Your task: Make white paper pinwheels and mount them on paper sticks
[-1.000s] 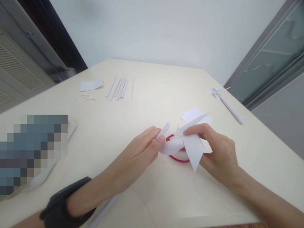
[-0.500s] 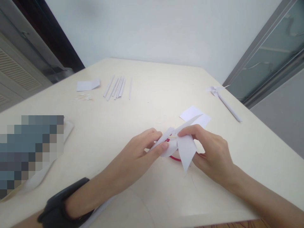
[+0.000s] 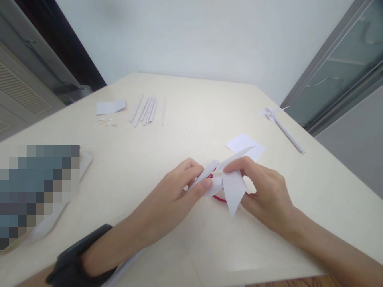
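The paper pinwheel (image 3: 230,187) sits just right of the frame's centre, held between both our hands above the table (image 3: 185,131). Its hub is hidden behind our fingertips, and a red ring (image 3: 220,199) beneath it shows only as a thin arc. A blurred patch covers the left edge of the frame. The table's near edge runs along the bottom right, and bare tabletop lies around the hands. Our left hand (image 3: 176,195) reaches in from the lower left, thumb and fingers pinched on one blade. Our right hand (image 3: 266,195) comes from the lower right, fingertips closed on the middle. Rolled paper sticks (image 3: 148,109) lie upper left, a finished pinwheel (image 3: 281,121) upper right.
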Tool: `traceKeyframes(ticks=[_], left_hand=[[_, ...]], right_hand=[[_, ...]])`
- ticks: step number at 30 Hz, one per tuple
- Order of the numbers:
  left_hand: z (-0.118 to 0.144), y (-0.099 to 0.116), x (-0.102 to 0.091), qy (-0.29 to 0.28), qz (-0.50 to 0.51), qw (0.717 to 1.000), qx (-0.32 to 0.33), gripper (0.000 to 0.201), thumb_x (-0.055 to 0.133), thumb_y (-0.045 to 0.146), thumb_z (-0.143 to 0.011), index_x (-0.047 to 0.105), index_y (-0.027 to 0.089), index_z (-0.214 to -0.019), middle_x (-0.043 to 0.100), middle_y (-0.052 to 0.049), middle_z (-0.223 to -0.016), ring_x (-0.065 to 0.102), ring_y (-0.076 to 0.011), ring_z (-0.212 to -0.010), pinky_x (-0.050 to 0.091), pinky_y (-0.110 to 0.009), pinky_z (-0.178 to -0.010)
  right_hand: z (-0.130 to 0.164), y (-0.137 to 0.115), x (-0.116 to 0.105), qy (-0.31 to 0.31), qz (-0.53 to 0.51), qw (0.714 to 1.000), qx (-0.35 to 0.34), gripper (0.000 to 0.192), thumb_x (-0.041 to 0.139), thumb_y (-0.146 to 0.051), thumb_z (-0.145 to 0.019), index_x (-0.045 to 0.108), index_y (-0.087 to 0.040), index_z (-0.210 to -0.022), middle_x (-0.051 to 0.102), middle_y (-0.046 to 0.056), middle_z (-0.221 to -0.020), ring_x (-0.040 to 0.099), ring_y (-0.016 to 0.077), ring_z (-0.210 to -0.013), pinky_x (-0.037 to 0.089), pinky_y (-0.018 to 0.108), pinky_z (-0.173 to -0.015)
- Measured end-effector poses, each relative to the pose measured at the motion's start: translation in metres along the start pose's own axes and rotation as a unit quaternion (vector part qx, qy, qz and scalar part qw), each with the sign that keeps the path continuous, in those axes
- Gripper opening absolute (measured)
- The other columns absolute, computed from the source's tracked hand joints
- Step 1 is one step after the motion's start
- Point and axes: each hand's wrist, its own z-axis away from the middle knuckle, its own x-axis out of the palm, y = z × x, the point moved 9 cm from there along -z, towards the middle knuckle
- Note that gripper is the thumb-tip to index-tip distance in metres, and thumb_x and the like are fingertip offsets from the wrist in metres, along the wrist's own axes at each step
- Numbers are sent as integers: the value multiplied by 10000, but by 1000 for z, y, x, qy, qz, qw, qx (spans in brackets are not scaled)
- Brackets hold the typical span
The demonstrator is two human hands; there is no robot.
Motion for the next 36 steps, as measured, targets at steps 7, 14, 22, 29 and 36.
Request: traceKeyframes(ticks=[7, 14, 22, 29, 36], left_hand=[[1, 0, 7, -19, 20, 1000, -6, 265, 323, 336, -930, 435, 195, -736, 454, -7, -868, 440, -128, -663, 365, -248, -518], [2, -3, 2, -10, -2, 1000, -10, 367, 292, 351, -938, 411, 190, -630, 418, 26, -628, 388, -117, -535, 306, -244, -488], [2, -5, -2, 32, -46, 998, 22, 388, 283, 330, -937, 358, 189, -584, 401, 30, -577, 399, -139, -565, 298, -260, -550], [0, -2, -2, 23, -53, 998, 1, 384, 309, 316, -920, 346, 193, -558, 390, 27, -554, 390, -137, -542, 286, -259, -524], [-1, -2, -1, 18, -65, 998, -3, 387, 309, 338, -914, 348, 200, -554, 391, 26, -534, 390, -139, -521, 286, -259, -498]], right_hand=[[1, 2, 0, 3, 1, 1000, 1, 242, 610, -100, -719, 505, -217, -904, 632, -42, -737, 555, 86, -593, 384, 181, -526], [1, -2, -5, 24, 9, 1000, -13, 250, 608, -86, -714, 517, -218, -906, 645, -39, -750, 567, 87, -603, 402, 187, -543], [1, -3, -9, 39, 2, 999, -10, 270, 593, -45, -692, 520, -206, -896, 656, -33, -777, 595, 90, -648, 420, 183, -559], [2, -3, -8, 29, -2, 1000, -8, 288, 618, -60, -686, 517, -209, -911, 652, -30, -776, 588, 96, -632, 417, 188, -539], [2, -3, -7, 30, -2, 1000, -7, 258, 586, -70, -703, 517, -214, -906, 641, -40, -751, 556, 82, -591, 404, 181, -528]])
